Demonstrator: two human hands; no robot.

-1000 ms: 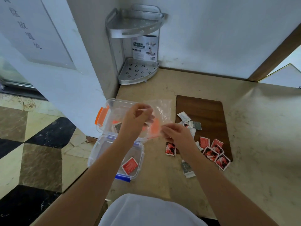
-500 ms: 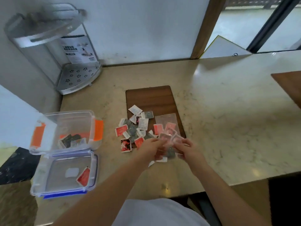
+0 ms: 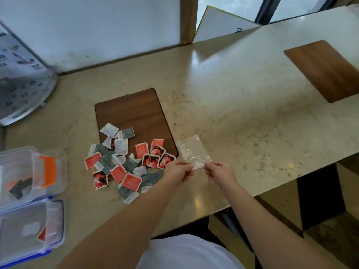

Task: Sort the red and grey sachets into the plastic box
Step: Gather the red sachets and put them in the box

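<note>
Both hands meet over the near edge of the counter (image 3: 233,105), each pinching the near end of one clear plastic bag (image 3: 194,152); the left hand (image 3: 177,170) grips its left corner between thumb and curled fingers, the right hand (image 3: 218,171) grips the right corner the same way; the bag looks empty and lies stretched away from the person, just right of the nearer of two brown wooden boards (image 3: 134,113); the second board (image 3: 326,70) lies well apart at the far right. The loose sachets (image 3: 124,162) lie in one scattered heap, partly on the near end of the first board and partly on the counter, just left of the left hand; about ten show red faces, roughly as many grey or white, though overlaps make an exact count uncertain. At the left edge stands one plastic box (image 3: 29,171) with an orange clasp, holding a few dark and red sachets, blurred; its lid (image 3: 29,230), blue-rimmed, lies nearer the person with one red sachet (image 3: 41,234) on it. One metal corner rack (image 3: 23,94) stands at the far left against the wall.
</note>
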